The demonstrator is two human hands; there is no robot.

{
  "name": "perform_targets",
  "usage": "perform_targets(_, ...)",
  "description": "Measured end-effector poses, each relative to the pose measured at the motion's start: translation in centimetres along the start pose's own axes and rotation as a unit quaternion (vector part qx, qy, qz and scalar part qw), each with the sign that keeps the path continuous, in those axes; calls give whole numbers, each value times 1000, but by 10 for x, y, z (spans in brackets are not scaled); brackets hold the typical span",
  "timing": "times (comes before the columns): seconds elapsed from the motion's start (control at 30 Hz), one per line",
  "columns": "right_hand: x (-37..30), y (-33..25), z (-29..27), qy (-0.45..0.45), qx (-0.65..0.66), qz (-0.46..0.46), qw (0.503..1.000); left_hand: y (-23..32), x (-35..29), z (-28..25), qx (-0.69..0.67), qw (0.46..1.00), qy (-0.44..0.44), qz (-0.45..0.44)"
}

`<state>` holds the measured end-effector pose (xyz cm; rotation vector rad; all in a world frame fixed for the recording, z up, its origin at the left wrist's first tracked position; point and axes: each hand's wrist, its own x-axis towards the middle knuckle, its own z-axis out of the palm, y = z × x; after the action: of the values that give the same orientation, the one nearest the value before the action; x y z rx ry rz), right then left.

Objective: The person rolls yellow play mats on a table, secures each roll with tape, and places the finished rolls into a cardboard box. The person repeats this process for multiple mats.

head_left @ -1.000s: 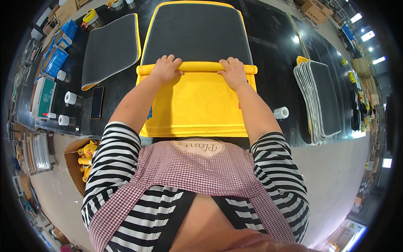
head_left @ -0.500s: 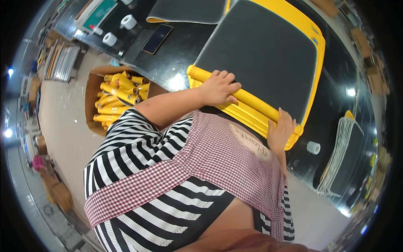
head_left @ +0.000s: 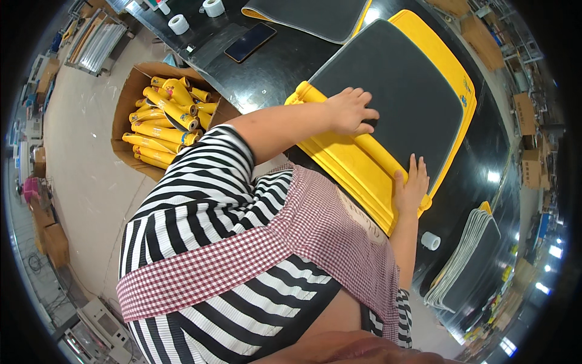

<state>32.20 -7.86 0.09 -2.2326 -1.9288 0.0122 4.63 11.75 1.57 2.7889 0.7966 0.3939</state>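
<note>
A yellow mat with a dark grey underside (head_left: 394, 79) lies face down on the table, its near end turned over into a yellow roll (head_left: 385, 156). My left hand (head_left: 351, 112) rests across the left part of the roll, fingers spread and reaching onto the grey sheet. Flat on the roll's right end lies my right hand (head_left: 412, 185), fingers stretched out. More yellow sheets (head_left: 357, 179) are stacked beneath, their edges showing on my side of the roll.
A cardboard box (head_left: 124, 115) of yellow rolls (head_left: 160, 130) stands left of the black table (head_left: 267, 70). On the table are a phone (head_left: 250, 42), white tape rolls (head_left: 179, 24), another grey sheet (head_left: 309, 15) and, at right, a stack of folded grey sheets (head_left: 464, 261).
Both hands have pushed the roll away from me across the mat, exposing more of the yellow stack below. The view has shifted a little too.
</note>
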Motion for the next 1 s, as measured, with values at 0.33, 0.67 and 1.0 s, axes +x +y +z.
perform_targets(0.33,50,-40,4,-5,-50,10,999,-8,59,3,-43,999,-19,-9)
perform_targets(0.67,170,31,10,40,91,-88,991,-14,90,6,9,1000,-23,-1)
perform_targets(1.0,82,1,-11,40,13,-79,996,1,69,-10,-16,987,-160,3)
